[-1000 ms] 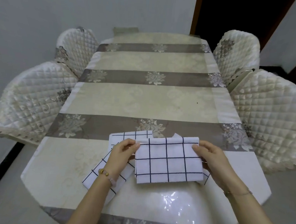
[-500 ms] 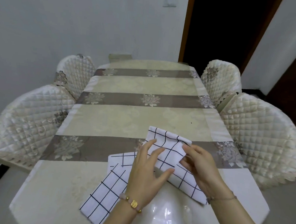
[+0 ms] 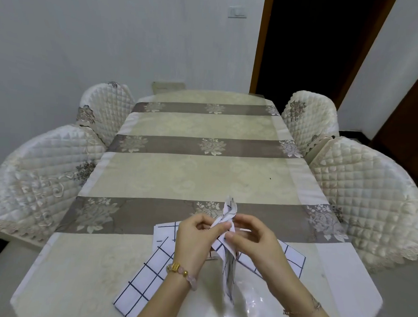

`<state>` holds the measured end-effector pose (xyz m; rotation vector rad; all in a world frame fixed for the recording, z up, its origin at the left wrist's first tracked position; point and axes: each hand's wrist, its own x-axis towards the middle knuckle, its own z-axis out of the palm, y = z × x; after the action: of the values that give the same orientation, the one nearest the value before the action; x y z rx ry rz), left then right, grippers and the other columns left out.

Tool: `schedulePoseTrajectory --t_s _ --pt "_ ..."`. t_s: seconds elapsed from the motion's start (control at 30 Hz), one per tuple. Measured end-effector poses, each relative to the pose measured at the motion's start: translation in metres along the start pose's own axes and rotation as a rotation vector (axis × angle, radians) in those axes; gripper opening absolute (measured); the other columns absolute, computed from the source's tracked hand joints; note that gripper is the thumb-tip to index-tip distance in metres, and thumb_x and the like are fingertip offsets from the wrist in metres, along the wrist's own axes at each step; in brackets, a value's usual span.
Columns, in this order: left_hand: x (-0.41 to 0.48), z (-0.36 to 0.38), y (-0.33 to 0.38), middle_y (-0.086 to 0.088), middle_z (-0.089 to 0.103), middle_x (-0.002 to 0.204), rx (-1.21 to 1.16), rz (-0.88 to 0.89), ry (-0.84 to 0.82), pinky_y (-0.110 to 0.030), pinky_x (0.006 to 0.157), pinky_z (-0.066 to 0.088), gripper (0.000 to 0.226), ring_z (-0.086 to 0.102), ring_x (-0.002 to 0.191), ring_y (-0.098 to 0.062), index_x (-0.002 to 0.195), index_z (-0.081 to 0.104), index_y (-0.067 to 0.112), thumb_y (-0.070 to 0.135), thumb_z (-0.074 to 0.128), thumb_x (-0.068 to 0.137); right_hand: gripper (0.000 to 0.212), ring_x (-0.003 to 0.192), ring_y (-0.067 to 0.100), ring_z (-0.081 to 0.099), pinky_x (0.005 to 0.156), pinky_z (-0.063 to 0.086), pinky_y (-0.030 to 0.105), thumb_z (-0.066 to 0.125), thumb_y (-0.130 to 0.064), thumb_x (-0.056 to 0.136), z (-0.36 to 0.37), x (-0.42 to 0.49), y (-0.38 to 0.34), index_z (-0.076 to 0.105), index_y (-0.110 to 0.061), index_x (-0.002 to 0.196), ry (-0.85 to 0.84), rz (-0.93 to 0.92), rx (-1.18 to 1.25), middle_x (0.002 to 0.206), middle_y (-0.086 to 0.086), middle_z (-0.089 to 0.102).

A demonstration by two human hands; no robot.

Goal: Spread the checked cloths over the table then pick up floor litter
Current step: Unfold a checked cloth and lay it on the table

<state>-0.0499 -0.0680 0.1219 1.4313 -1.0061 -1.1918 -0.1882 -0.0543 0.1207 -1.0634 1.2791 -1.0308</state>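
Note:
A white checked cloth with dark grid lines hangs edge-on above the near end of the table. My left hand and my right hand both pinch its upper edge, close together. Under my hands lie other folded checked cloths flat on the table, one reaching to the lower left, one showing at the right. My hands hide their middle.
The table wears a beige and grey striped floral cover under clear plastic. Quilted cream chairs stand on the left and right, two on each side. A dark doorway opens at the back right. No floor litter shows.
The top cloth was lifted off the pile and turned from flat to hanging edge-on. My hands came closer together on it. The camera tilted up.

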Motion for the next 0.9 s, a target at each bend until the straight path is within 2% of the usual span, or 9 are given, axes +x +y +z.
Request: schedulePoseTrajectory --t_s 0.07,0.17,0.3,0.43,0.53,0.6,0.7,0.77,0.9 --pt "0.001 0.002 0.004 0.002 0.056 0.048 -0.022 -0.014 -0.024 -0.02 0.043 0.042 0.024 0.05 0.045 -0.009 0.055 0.061 0.014 0.014 0.082 0.067 0.036 0.096 0.001 0.066 0.081 0.053 0.021 0.079 -0.02 0.071 0.005 -0.002 -0.001 0.066 -0.033 0.102 -0.047 -0.038 -0.078 0.103 -0.015 0.07" --pt "0.001 0.001 0.01 -0.006 0.071 0.068 -0.142 -0.075 -0.141 -0.022 0.05 0.052 0.009 0.066 0.06 -0.015 0.068 0.072 0.013 0.006 0.075 0.074 0.038 0.093 0.003 0.068 0.073 0.054 0.017 0.078 -0.015 0.07 0.007 0.0 -0.004 0.067 -0.032 0.103 -0.056 -0.078 -0.078 0.1 -0.013 0.072" --pt "0.0 -0.005 0.012 -0.009 0.076 0.09 -0.307 -0.105 -0.268 -0.019 0.063 0.056 0.018 0.073 0.08 -0.017 0.084 0.078 0.012 -0.002 0.067 0.08 0.022 0.075 0.007 0.07 0.064 0.05 0.013 0.072 -0.01 0.078 -0.002 0.005 -0.007 0.073 -0.023 0.096 -0.03 -0.073 0.049 0.085 -0.007 0.076" --pt "0.006 -0.015 0.012 -0.007 0.075 0.083 -0.26 -0.077 -0.172 -0.02 0.063 0.056 0.016 0.072 0.076 -0.015 0.079 0.075 0.01 -0.002 0.065 0.082 0.01 0.068 0.017 0.062 0.065 0.052 0.028 0.066 -0.016 0.085 -0.011 0.011 -0.006 0.075 -0.014 0.085 0.05 -0.054 0.054 0.075 0.008 0.07" --pt "0.016 -0.037 0.016 -0.002 0.071 0.072 -0.199 -0.031 -0.089 -0.02 0.06 0.056 0.018 0.068 0.068 -0.013 0.071 0.069 0.01 0.003 0.062 0.085 0.014 0.067 0.014 0.066 0.057 0.054 0.024 0.063 -0.014 0.087 -0.028 0.019 -0.012 0.076 -0.015 0.08 0.168 -0.053 0.106 0.072 0.001 0.072" --pt "0.025 -0.056 0.018 -0.003 0.069 0.073 -0.179 -0.023 -0.023 -0.018 0.056 0.054 0.022 0.067 0.065 -0.015 0.068 0.065 0.012 0.007 0.059 0.088 0.018 0.068 0.018 0.067 0.056 0.055 0.024 0.061 -0.015 0.089 -0.045 0.024 -0.018 0.074 -0.011 0.077 0.191 -0.058 0.122 0.072 0.005 0.073" --pt "0.032 -0.074 0.021 -0.015 0.064 0.085 -0.129 -0.024 -0.023 -0.02 0.055 0.055 0.015 0.065 0.066 -0.021 0.077 0.062 0.007 0.013 0.058 0.09 0.022 0.067 0.022 0.054 0.06 0.048 0.03 0.062 -0.022 0.088 -0.062 0.03 -0.02 0.067 -0.004 0.077 0.178 -0.046 0.05 0.071 0.013 0.059" --pt "0.035 -0.076 0.02 -0.02 0.063 0.087 -0.129 -0.011 -0.03 -0.025 0.059 0.058 0.015 0.066 0.069 -0.026 0.082 0.062 0.001 0.013 0.057 0.091 0.023 0.064 0.021 0.049 0.058 0.042 0.028 0.062 -0.025 0.088 -0.065 0.033 -0.019 0.065 -0.005 0.078 0.166 -0.029 0.02 0.068 0.01 0.054" --pt "0.035 -0.072 0.021 -0.021 0.067 0.09 -0.141 0.013 -0.011 -0.031 0.062 0.06 0.021 0.071 0.073 -0.026 0.093 0.057 -0.007 0.013 0.051 0.094 0.02 0.065 0.015 0.065 0.059 0.053 0.021 0.061 -0.024 0.089 -0.065 0.032 -0.021 0.073 -0.011 0.081 0.08 0.005 0.069 0.073 0.004 0.071"
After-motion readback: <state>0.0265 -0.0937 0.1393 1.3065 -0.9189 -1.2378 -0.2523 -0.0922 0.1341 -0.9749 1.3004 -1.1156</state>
